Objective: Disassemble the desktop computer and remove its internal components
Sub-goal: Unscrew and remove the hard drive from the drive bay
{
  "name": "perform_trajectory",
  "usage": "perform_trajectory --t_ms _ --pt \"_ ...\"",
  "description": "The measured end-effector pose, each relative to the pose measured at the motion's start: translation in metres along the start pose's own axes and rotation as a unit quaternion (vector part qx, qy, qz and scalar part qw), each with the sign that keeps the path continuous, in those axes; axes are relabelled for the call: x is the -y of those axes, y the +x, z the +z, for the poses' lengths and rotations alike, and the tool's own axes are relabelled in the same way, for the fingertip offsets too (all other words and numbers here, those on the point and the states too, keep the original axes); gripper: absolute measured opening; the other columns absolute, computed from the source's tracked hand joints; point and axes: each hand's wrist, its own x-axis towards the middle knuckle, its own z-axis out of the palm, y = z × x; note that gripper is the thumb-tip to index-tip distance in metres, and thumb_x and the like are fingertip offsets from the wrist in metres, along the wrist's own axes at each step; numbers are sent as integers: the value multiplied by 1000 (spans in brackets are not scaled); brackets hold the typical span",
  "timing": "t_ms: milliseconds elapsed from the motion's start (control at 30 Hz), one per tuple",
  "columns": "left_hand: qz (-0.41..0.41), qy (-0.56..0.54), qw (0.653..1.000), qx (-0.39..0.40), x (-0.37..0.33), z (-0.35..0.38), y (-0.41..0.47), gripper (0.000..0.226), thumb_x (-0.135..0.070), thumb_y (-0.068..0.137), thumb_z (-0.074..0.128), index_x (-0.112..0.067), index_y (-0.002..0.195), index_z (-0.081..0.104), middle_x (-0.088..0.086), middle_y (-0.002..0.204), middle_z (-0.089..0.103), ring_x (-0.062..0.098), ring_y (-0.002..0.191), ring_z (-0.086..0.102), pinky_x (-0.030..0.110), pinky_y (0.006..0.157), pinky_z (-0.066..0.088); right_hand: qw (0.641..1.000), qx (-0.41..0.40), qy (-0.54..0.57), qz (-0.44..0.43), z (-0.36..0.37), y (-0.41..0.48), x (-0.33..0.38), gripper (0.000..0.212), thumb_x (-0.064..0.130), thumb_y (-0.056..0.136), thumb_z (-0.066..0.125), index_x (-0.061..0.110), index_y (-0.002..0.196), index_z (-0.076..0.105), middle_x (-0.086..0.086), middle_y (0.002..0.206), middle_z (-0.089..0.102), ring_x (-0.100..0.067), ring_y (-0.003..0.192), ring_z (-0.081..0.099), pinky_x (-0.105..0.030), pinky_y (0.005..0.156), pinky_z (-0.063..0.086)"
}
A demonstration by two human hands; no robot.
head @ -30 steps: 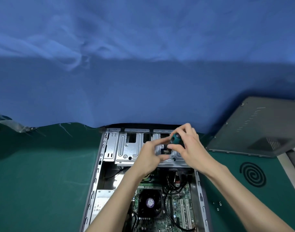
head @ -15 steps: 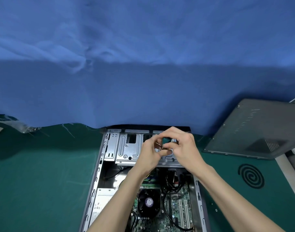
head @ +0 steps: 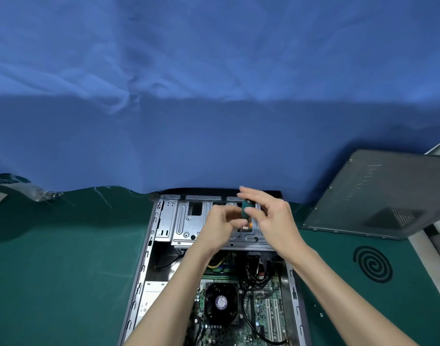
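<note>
Case (head: pixel 146 264) open: fan (head: pixel 221 302), motherboard (head: pixel 269 308) inside; right hand (head: pixel 276 221) grips screwdriver (head: pixel 246 209).

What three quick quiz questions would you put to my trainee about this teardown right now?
1. True or false: the side panel is fitted on the computer case.
2. The screwdriver has a handle that is: A red, B teal, C yellow.
3. Which hand grips the screwdriver's handle?

Key
1. False: the side panel is off and sits to the right of the open computer case.
2. B.
3. The right hand, above the metal drive cage.
</note>
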Motion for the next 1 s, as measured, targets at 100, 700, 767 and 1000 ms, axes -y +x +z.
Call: perform_trajectory --t_ms 100,700,767,1000 --pt "-12 2 998 -64 -1 7 0 30 7 74 74 -11 73 50 2 66 57 9 62 53 27 69 52 999 -40 -23 -2 5 -1 -1 22 18 76 79 23 98 76 9 102 50 -7 101 48 -11 86 34" --pt "20 62 998 -8 3 5 1 17 6 82 63 -6 94 66 11 88 70 27 87 64 31 82 52 998 -26 61 11 0 -1 -2 49 -17 79 59 17 112 70 2 106 67 -10 102 62 -13 85 48" --pt "14 86 994 -59 4 7 1 23 9 77 61 -13 76 54 1 67 58 23 64 52 28 63 48 999 -9 43 4 4 -3 0 34 0 78 73 21 104 73 9 112 60 -2 106 55 -11 91 42" --pt "19 -5 999 26 1 2 -3 20 8 81 65 -10 90 63 11 88 67 15 82 62 32 81 52 998 -39 41 4 4 -2 2 44 -16 80 61 11 113 70 -1 95 60 -11 91 58 -8 78 43"
